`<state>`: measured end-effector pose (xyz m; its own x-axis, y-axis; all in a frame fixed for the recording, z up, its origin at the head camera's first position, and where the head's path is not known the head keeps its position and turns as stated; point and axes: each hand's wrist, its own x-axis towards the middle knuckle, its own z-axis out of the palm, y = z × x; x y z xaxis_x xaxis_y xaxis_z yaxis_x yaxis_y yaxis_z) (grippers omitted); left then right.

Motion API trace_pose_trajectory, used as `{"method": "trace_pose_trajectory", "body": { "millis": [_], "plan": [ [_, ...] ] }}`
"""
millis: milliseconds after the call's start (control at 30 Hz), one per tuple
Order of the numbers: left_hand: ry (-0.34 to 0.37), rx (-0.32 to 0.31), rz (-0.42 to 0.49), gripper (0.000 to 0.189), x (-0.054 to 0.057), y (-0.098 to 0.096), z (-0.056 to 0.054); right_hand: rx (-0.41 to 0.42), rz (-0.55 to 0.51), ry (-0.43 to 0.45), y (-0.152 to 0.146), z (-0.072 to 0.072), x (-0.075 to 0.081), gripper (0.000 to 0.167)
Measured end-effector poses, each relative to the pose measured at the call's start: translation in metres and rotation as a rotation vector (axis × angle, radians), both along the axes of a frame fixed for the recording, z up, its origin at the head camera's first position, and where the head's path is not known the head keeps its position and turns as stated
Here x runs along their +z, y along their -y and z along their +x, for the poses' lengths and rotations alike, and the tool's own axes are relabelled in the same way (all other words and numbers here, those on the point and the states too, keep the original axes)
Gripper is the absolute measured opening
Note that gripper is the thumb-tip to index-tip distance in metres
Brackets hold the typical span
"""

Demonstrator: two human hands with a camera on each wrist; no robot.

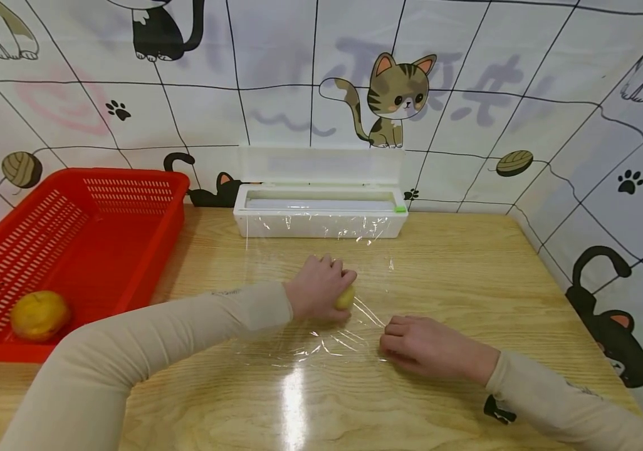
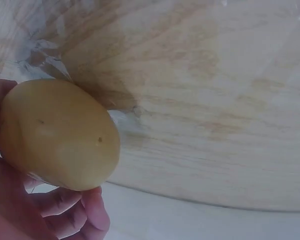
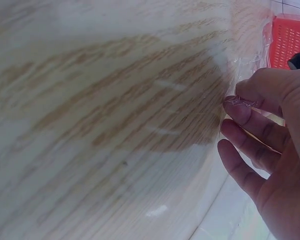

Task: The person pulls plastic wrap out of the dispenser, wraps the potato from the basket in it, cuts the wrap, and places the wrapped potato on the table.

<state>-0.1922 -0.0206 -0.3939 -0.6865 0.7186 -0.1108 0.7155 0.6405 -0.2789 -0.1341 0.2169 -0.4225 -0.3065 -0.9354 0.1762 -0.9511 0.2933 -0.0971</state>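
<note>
My left hand [image 1: 319, 288] grips a smooth yellow potato [image 2: 60, 135] with small dark spots, its fingers curled round one side. In the head view the potato shows only partly, beyond the hand, over a sheet of clear cling film [image 1: 327, 343]. The film lies wrinkled on the table and runs back to a white cling film dispenser [image 1: 321, 224] with its lid raised. To the right, my right hand [image 1: 431, 347] pinches an edge of the film between thumb and index finger, the other fingers loosely bent in the right wrist view.
A red plastic basket [image 1: 172, 241] stands at the left, holding a yellow, roundish thing [image 1: 41, 315]. A wood-grain table [image 1: 457, 269] lies under everything. Cat-patterned wall covering [image 1: 276, 113] rises behind and at the right. A small black object [image 1: 499, 410] shows beneath my right forearm.
</note>
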Motion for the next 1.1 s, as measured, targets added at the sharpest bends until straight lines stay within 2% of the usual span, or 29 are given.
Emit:
{"method": "trace_pose_trajectory", "body": {
  "millis": [133, 300, 433, 600, 700, 833, 933, 1100],
  "plan": [
    [0.008, 0.013, -0.011, 0.066, 0.001, 0.002, 0.001, 0.004, -0.003, -0.003, 0.001, 0.000, 0.000, 0.016],
    [0.004, 0.030, 0.001, 0.074, 0.008, 0.010, 0.005, 0.010, 0.000, -0.002, 0.002, 0.000, 0.002, 0.017],
    [-0.048, 0.014, 0.034, 0.079, 0.016, 0.022, 0.011, 0.003, -0.009, 0.012, 0.000, -0.001, 0.004, 0.016],
    [-0.097, 0.014, 0.108, 0.074, 0.021, 0.043, 0.024, -0.012, -0.059, 0.056, -0.004, -0.003, 0.005, 0.015],
    [-0.094, 0.023, 0.106, 0.071, 0.021, 0.054, 0.036, -0.042, -0.084, 0.132, -0.007, -0.003, 0.007, 0.016],
    [-0.028, 0.039, 0.087, 0.074, 0.019, 0.067, 0.055, -0.113, -0.096, 0.291, -0.011, -0.004, 0.013, 0.018],
    [0.031, 0.049, 0.104, 0.080, 0.014, 0.075, 0.071, -0.157, -0.129, 0.401, -0.011, -0.006, 0.018, 0.019],
    [0.060, 0.030, 0.160, 0.075, -0.002, 0.087, 0.090, -0.166, -0.233, 0.511, -0.009, -0.014, 0.022, 0.026]
  ]
}}
